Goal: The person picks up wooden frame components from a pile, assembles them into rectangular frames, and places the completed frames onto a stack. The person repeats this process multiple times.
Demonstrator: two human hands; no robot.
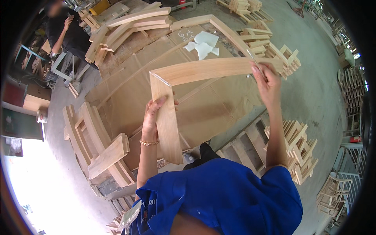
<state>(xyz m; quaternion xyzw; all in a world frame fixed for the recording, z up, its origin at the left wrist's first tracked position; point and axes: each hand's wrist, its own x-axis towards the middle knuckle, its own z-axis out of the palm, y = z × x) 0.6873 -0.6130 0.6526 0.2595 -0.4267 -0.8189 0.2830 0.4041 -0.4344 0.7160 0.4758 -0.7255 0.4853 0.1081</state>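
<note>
My left hand [152,113] is wrapped round the near leg of an angled wooden frame piece [207,70], lifted over the worktable. Its two pale boards meet at a mitred corner, with a whitish line along the joint. At the far right end of the long board, my right hand [267,80] is closed in a pinch. A thin, light, pointed tool [250,54] sticks up from its fingers; its exact kind is unclear. Beyond the board, torn white sheet pieces [203,45] lie on the brown cardboard [156,62] covering the table.
Curved boards [137,23] are piled at the table's far left, and another angled piece [223,29] lies at its far edge. Frame parts [102,145] stand at near left. Stacked wooden parts [297,149] sit to my right. Another person [68,35] stands at far left.
</note>
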